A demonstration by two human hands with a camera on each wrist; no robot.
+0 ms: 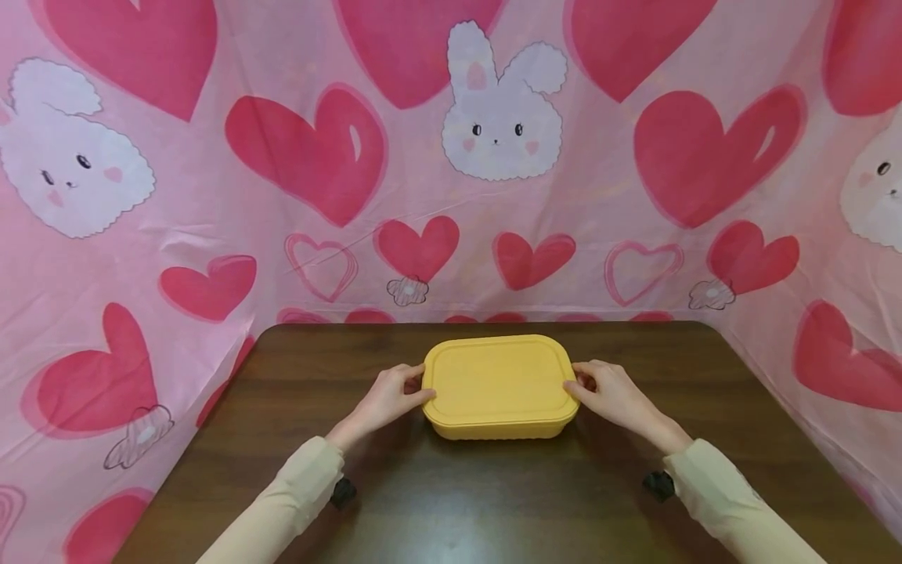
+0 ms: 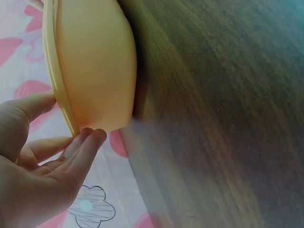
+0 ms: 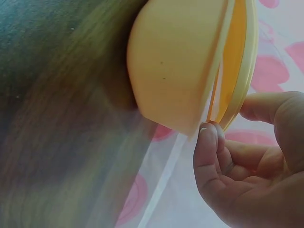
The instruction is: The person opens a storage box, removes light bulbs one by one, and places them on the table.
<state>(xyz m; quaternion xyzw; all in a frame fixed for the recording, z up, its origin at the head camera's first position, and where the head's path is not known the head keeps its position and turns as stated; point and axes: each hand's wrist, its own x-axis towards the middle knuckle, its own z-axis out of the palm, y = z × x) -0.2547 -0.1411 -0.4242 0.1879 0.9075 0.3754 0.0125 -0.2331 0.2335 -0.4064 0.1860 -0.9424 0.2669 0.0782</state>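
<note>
A yellow rectangular container (image 1: 499, 432) with rounded corners stands on the table, its yellow lid (image 1: 500, 379) on top. My left hand (image 1: 386, 395) pinches the lid's left edge, thumb on top and fingers beneath the rim. At the opposite end, my right hand (image 1: 615, 394) pinches the lid's edge between thumb and fingers. The right wrist view shows a gap between the lid (image 3: 246, 57) and the container's rim on that side. In the left wrist view, the lid (image 2: 50, 52) lies close against the container (image 2: 97, 61). What the container holds is hidden.
The dark wooden table (image 1: 486, 501) extends around the container. Behind it and at both sides hangs a pink cloth (image 1: 599, 204) printed with hearts and rabbits. Dark straps or devices (image 1: 343, 492) show under the cuffs of the pale sleeves (image 1: 282, 501).
</note>
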